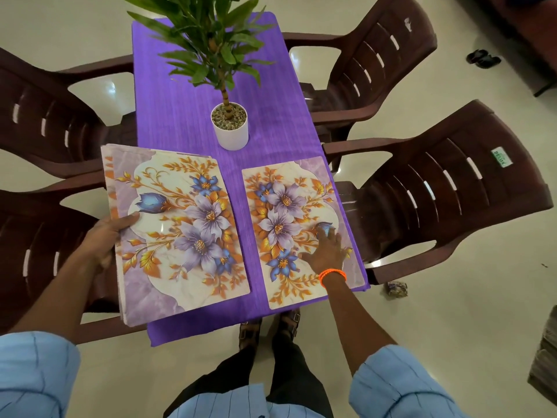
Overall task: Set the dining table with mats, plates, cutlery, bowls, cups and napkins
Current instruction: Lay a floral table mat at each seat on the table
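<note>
Left hand (104, 236) grips stacked glossy floral mats (177, 227); right hand (325, 251) flat, open, on one mat (289, 212).

A rectangular cloth-covered table (180, 116) is showing plain violet with faint lengthwise streaks. Two glossy rectangular place mats, one flat (301, 206) and one topping a held stack (180, 224), are displaying lilac and blue flowers with orange-gold leaves on white marble, edged in mauve marbling. A white cylindrical pot (230, 134) is carrying grey-brown pebbles and green leaves. Moulded plastic armchairs (437, 188) are showing dark maroon-brown. An orange beaded wristband (332, 275) is glowing beside pale blue pinstriped sleeves (391, 384).
</note>
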